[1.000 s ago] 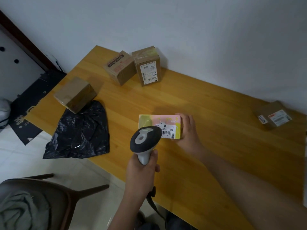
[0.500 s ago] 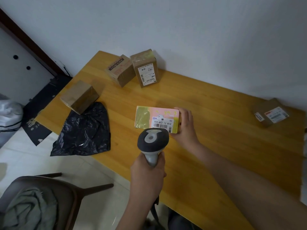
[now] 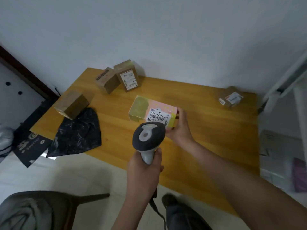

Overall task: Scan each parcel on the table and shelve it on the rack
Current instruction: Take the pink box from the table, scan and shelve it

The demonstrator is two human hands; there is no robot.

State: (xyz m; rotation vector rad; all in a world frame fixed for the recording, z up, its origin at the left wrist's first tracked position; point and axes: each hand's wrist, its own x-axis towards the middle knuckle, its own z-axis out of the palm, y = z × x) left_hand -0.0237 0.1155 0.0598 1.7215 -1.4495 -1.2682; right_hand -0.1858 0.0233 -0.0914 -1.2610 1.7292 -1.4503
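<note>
Gripping parcel (image 3: 152,112) — right hand (image 3: 180,128)

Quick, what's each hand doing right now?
Left hand: grips the grey handheld barcode scanner.
Right hand: holds the pink and yellow labelled box.

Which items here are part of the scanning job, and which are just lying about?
Job:
- scanner in left hand
- pink parcel held by right hand
- four brown parcels on table

Lying about:
- black bag
- chair
- floor mat
</note>
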